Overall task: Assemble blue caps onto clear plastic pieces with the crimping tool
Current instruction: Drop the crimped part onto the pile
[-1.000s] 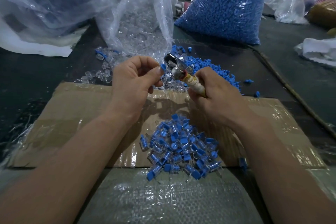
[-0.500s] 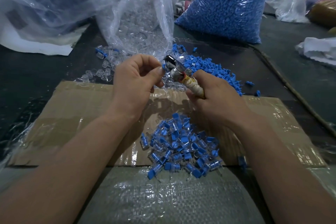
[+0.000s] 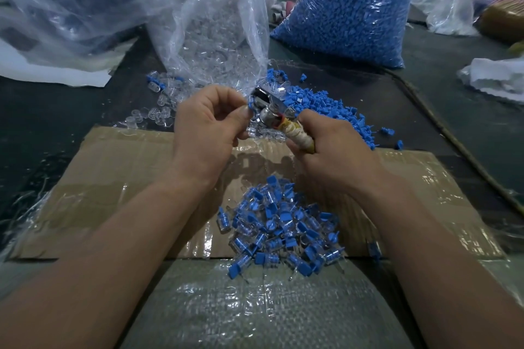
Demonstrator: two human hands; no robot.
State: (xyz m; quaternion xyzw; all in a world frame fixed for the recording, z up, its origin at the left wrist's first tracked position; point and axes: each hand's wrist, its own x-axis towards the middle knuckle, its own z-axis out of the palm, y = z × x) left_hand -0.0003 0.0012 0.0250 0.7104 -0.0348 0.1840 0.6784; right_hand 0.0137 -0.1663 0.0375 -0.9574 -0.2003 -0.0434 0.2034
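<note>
Over the far edge of the cardboard sheet (image 3: 113, 178), which lies on the dark worktop (image 3: 56, 110), the two hands meet. The left hand (image 3: 207, 127) has its grip pinched, thumb against forefinger, on a small blue cap (image 3: 250, 106) and holds it at the metal head of the crimping tool (image 3: 270, 115). Whether a clear piece sits under that cap cannot be made out. The right hand (image 3: 334, 150) has its grip clamped round the tool's handle, which is wound in pale tape. The tool tilts up and to the left, its shiny head toward the left hand's fingertips. I cannot tell whether the tool's jaws are pressed together.

By the cardboard's near edge, between the two forearms, lies a pile of capped pieces (image 3: 280, 224), clear bodies with blue tops. A few spill onto the woven plastic cover (image 3: 255, 306) at the worktop's near edge. Just beyond the cardboard's far edge, behind the right hand, spreads a heap of loose blue caps (image 3: 334, 113). Behind the left hand lie scattered clear plastic pieces (image 3: 158, 116). Toward the worktop's far edge stands a clear bag of clear pieces (image 3: 215, 37), and to its right a bag packed with blue caps (image 3: 348, 8).
</note>
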